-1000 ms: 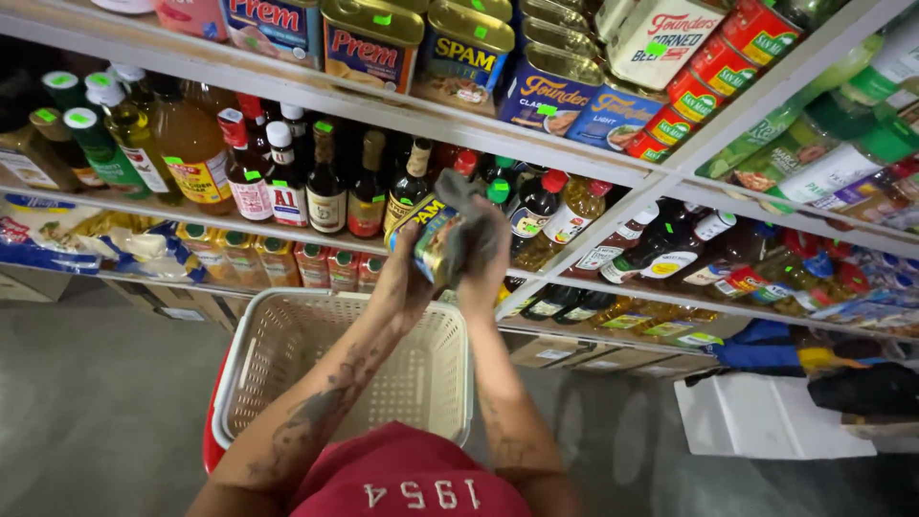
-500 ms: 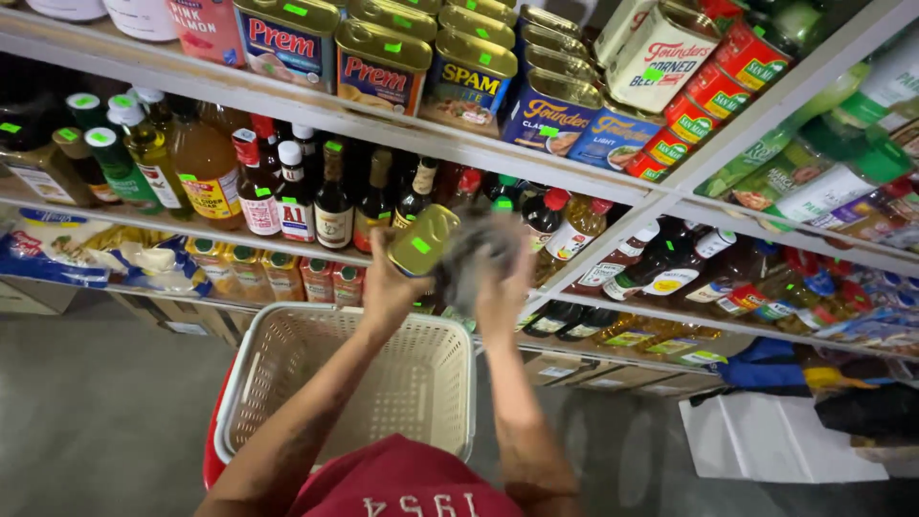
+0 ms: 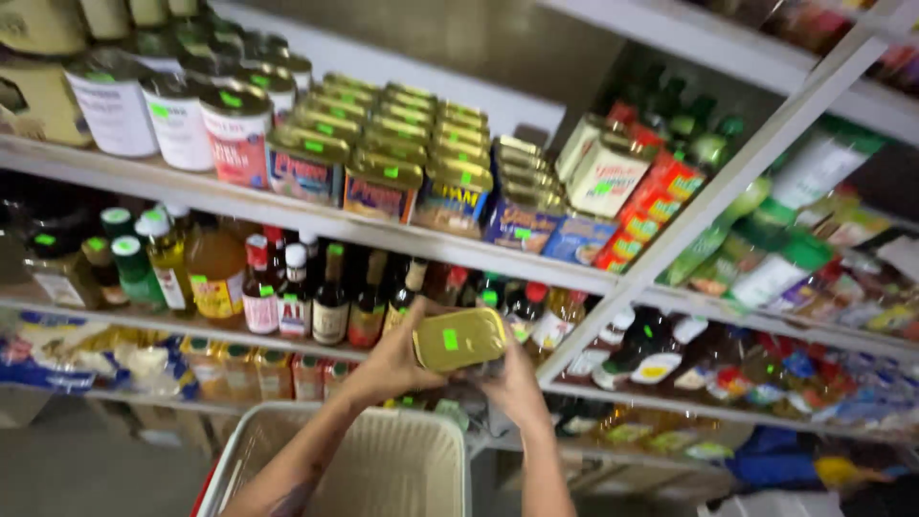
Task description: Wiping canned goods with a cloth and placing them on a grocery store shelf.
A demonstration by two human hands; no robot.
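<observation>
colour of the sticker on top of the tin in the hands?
Bright green, on the gold lid of the tin held by the left hand and right hand. Head view.

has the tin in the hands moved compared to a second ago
Yes. The tin has turned gold top up between both hands, and sits higher above the basket.

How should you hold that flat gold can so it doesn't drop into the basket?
Take the gold can by its two short ends, one hand from each side, as the left hand and right hand do. It lies flat and wide, with rounded corners, so an end grip steadies it above the basket.
</observation>
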